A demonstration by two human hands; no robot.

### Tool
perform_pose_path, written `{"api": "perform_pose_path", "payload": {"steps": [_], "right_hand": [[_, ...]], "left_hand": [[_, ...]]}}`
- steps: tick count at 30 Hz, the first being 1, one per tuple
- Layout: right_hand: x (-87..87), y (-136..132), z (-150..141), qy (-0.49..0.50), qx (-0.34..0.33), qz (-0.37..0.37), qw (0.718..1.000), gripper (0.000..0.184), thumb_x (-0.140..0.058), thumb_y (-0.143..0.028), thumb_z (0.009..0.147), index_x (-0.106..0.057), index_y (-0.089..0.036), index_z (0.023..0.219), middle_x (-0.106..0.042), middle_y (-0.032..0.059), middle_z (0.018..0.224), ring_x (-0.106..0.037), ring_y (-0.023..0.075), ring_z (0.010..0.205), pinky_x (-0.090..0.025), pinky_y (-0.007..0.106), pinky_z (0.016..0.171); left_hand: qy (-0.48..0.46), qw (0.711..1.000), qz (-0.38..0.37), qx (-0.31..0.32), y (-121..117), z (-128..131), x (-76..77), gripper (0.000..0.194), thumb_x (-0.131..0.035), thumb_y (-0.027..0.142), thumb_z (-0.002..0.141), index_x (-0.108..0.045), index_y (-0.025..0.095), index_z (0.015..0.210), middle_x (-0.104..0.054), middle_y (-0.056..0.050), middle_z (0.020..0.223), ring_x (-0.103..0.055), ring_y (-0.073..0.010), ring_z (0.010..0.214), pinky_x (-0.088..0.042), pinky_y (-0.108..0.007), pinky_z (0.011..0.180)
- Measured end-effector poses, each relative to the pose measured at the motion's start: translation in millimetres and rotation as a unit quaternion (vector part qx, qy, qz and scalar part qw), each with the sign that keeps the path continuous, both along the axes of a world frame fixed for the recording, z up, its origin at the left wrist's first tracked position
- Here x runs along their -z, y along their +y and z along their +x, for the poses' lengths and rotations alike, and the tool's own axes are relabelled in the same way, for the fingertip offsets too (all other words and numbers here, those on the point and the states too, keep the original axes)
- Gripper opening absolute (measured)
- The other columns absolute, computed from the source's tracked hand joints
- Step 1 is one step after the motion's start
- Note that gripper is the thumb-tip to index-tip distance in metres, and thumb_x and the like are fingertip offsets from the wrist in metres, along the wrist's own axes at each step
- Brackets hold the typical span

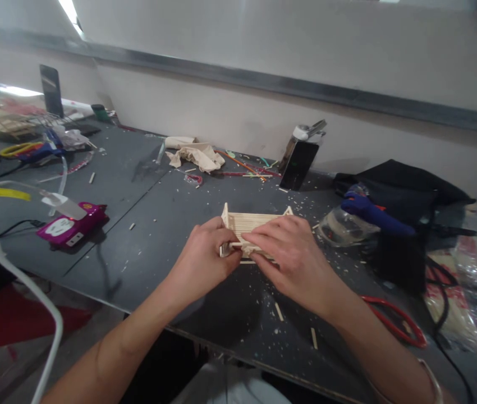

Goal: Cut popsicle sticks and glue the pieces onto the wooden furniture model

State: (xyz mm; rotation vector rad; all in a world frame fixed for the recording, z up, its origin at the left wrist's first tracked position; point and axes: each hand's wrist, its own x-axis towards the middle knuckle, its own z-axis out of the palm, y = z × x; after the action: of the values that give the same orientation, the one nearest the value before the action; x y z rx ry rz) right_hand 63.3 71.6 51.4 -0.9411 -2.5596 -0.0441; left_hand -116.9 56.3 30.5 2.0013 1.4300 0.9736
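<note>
A small frame built of thin pale wooden sticks (255, 220) is between my two hands, just above or on the dark table. It has a slatted middle and raised ends at left and right. My left hand (209, 249) is closed around its left end, thumb and fingers pinching near the front corner. My right hand (287, 249) reaches over the front and right side, its fingers bent and pressed together at the front sticks. The fingers hide part of the front edge, and what lies between the right fingertips is hard to make out.
A blue glue gun (375, 214) rests on a clear plastic tub at right, near a black bag (407, 182) and a red-handled tool (396, 322). A phone (299, 165) leans at the back. A purple power strip (72, 224) lies left. Wood scraps litter the table (146, 252).
</note>
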Motion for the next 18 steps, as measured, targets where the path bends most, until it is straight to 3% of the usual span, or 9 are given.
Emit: {"api": "perform_pose_path", "payload": {"steps": [18], "right_hand": [[1.8, -1.6, -0.1, -0.009, 0.000, -0.006, 1.000, 0.026, -0.051, -0.015, 0.087, -0.063, -0.018, 0.111, -0.069, 0.0047, 0.100, -0.052, 0.0234, 0.094, -0.033, 0.042, 0.088]], "left_hand": [[0.034, 0.999, 0.002, 0.003, -0.4, -1.4, -1.0, 0.011, -0.058, 0.010, 0.075, -0.067, 0.016, 0.075, -0.054, -0.001, 0.078, -0.053, -0.0142, 0.073, -0.037, -0.026, 0.062]]}}
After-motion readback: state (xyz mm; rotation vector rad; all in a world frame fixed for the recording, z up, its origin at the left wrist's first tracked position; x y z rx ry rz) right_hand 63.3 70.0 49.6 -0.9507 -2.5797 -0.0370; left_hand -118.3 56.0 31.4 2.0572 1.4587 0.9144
